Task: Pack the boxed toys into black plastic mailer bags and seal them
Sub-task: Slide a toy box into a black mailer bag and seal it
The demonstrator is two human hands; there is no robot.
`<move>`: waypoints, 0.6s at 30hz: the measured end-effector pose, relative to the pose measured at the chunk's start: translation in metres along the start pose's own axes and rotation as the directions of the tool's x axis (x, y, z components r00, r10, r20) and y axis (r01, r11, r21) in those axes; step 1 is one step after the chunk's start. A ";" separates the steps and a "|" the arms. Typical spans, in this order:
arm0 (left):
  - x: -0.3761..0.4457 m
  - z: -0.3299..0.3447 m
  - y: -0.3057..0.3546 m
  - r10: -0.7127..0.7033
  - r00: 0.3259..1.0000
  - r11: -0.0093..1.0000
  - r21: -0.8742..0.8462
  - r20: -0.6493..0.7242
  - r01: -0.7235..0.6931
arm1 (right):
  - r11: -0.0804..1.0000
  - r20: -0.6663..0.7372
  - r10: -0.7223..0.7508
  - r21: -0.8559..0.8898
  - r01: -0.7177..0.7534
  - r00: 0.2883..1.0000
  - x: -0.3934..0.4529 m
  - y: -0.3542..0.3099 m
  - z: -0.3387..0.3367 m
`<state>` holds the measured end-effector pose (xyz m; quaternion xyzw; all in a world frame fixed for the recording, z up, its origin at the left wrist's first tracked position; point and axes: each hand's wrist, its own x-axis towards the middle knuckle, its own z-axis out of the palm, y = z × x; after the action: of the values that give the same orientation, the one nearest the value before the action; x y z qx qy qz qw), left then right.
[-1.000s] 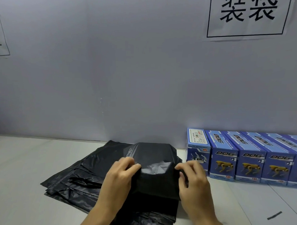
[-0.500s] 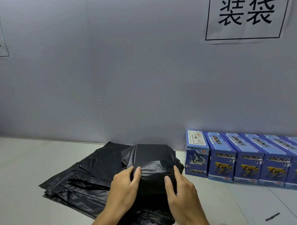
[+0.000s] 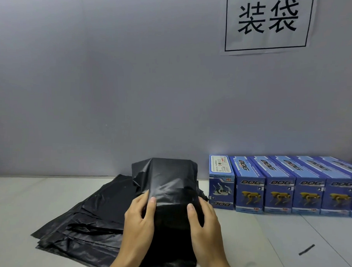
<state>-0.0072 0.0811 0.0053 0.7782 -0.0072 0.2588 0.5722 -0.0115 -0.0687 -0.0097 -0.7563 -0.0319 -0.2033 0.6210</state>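
Both hands (image 3: 140,222) (image 3: 206,224) grip bagged box (image 3: 169,185); bag stack (image 3: 92,220) left, toy boxes (image 3: 279,189) right.

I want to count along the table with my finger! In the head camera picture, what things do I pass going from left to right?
Pile of flat black mailer bags → left hand → bagged box held up between the hands → right hand → row of blue DOG toy boxes → small black strip on the table.
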 end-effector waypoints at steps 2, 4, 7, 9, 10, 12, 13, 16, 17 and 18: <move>-0.004 0.006 0.015 -0.025 1.000 0.995 -0.093 0.006 0.025 | 0.992 -0.023 -0.009 0.129 0.012 1.000 -0.003 -0.011 -0.001; -0.009 0.013 0.026 -0.049 0.997 0.981 -0.184 0.053 0.058 | 0.959 -0.063 -0.002 0.281 0.020 0.998 -0.004 -0.023 -0.003; -0.016 0.028 0.048 -0.050 0.991 0.953 -0.291 0.121 0.084 | 0.908 -0.176 -0.018 0.409 0.090 0.984 0.003 -0.033 -0.019; -0.020 0.041 0.061 -0.017 0.985 0.946 -0.317 0.172 0.072 | 0.886 -0.253 -0.016 0.446 0.131 0.967 0.011 -0.038 -0.035; -0.021 0.048 0.066 0.011 0.979 0.947 -0.316 0.201 0.054 | 0.882 -0.303 -0.001 0.448 0.144 0.953 0.015 -0.039 -0.045; -0.023 0.061 0.072 0.084 0.959 0.952 -0.305 0.271 0.003 | 0.884 -0.403 0.042 0.441 0.154 0.914 0.024 -0.035 -0.065; -0.023 0.066 0.071 0.121 0.948 0.950 -0.313 0.294 -0.024 | 0.888 -0.439 0.066 0.436 0.148 0.896 0.028 -0.032 -0.074; -0.020 0.072 0.060 0.258 0.947 0.949 -0.234 0.193 -0.211 | 0.884 -0.498 0.155 0.455 0.105 0.853 0.040 -0.025 -0.100; -0.016 0.069 0.049 0.298 0.943 0.949 -0.155 0.146 -0.275 | 0.874 -0.510 0.179 0.476 0.102 0.841 0.044 -0.022 -0.108; -0.011 0.065 0.037 0.325 0.938 0.945 -0.055 0.123 -0.321 | 0.864 -0.523 0.194 0.491 0.108 0.830 0.047 -0.020 -0.115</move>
<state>-0.0029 0.0071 0.0195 0.7716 -0.1766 0.2979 0.5336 -0.0054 -0.1832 0.0419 -0.4769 0.1160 -0.3841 0.7820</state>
